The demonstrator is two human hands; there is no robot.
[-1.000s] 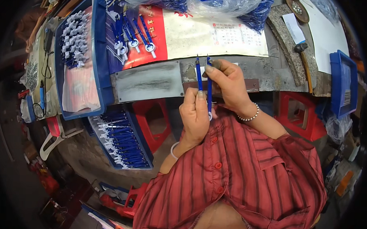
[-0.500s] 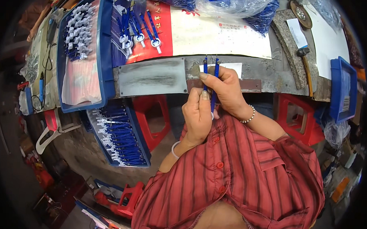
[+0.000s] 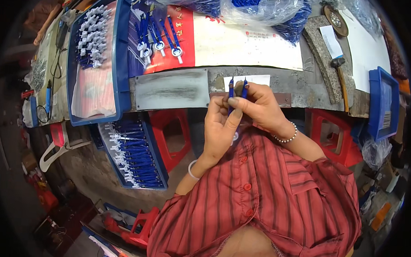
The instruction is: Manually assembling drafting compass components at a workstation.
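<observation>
A blue drawing compass (image 3: 231,92) with two legs is held in front of my chest, points directed away from me and legs a little apart. Its white ring-shaped head shows only partly below the fingers. My left hand (image 3: 220,132) closes around the lower part, thumb pressed against it. My right hand (image 3: 265,109) pinches the legs higher up, thumb lying across them. Under the points lies a small white paper (image 3: 261,79) at the bench edge. More blue compasses with white heads (image 3: 176,51) lie on a red and cream printed sheet (image 3: 208,42).
A blue tray (image 3: 122,87) of compasses stands on the left; another tray (image 3: 166,187) sits lower. A grey plate (image 3: 173,89) lies along the bench edge. Farther right are a hammer (image 3: 339,72), a metal bar (image 3: 323,60) and a blue bin (image 3: 374,102). Red stools (image 3: 176,152) stand below.
Both hands and the compass have come closer to my body. My right thumb has moved down along the legs, nearer the left thumb.
</observation>
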